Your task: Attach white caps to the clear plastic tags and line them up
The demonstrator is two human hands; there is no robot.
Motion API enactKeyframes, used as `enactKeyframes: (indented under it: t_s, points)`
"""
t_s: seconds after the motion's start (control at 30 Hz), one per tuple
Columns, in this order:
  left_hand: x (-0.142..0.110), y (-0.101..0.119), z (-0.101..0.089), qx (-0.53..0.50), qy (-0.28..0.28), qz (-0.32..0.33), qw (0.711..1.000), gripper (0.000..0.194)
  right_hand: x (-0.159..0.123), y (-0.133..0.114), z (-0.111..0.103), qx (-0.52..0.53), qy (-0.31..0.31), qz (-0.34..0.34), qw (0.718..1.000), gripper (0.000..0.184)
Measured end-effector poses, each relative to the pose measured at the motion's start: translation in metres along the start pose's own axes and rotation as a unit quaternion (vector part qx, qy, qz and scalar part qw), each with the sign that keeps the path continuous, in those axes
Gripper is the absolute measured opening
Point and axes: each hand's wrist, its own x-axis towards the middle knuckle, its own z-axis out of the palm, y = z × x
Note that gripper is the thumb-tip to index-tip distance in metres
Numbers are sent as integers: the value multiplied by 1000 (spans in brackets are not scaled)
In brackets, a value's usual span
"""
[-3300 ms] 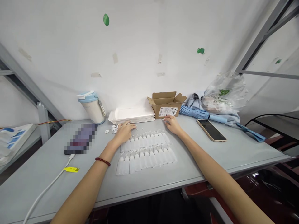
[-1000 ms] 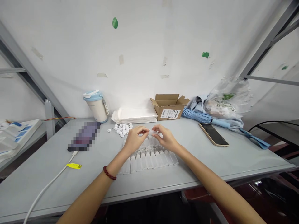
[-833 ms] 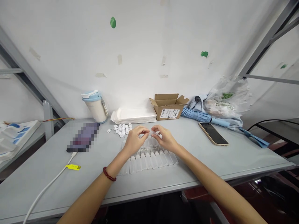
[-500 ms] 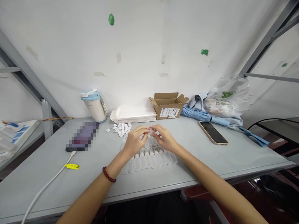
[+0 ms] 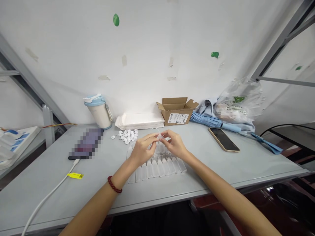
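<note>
Head view: one small translucent piece, pinched between the fingertips of your left hand and your right hand, a thin white cord arching beyond it. Nearer you than the grip, one row of translucent sleeves; left of it, a pile of small white pieces; beyond and rightward, one open cardboard box.

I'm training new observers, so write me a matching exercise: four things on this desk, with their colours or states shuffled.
Things:
1. Cardboard box
2. Translucent pieces
3. Lidded cup
4. Small white pieces

Colours or states:
A. Mostly in a loose pile
B. Cream and light blue
C. Standing open
D. Laid side by side, partly covered

Pairs: 1-C, 2-D, 3-B, 4-A.
</note>
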Motion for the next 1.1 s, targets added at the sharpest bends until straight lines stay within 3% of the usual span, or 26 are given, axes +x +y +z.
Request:
enactKeyframes:
  t_s: [0.4, 0.53, 0.67, 0.8, 0.9, 1.0, 1.1]
  points:
    - [4, 7, -4, -49, -5, -12, 999, 21, 1, 4, 0, 46, -4, 62, 997, 21]
    - [9, 5, -11, -50, -13, -74, 996, 21, 1, -1, -2, 53, -3, 79, 995, 22]
    - [16, -17, -23, 34, -23, -204, 978, 22, 2, -4, -3, 62, -5, 84, 994, 23]
    - [14, -52, -44, 245, -76, -249, 934, 29, 2, -5, -5, 67, -4, 81, 994, 24]
    - [8, -71, -62, 390, -121, -315, 856, 31, 2, -2, -5, 66, -5, 80, 995, 24]
    - [1, -84, -74, 427, -148, -394, 800, 27, 2, 0, -6, 59, -9, 80, 995, 24]
    - [-3, -91, -77, 405, -164, -428, 791, 25, 2, 0, -6, 53, -13, 77, 996, 22]
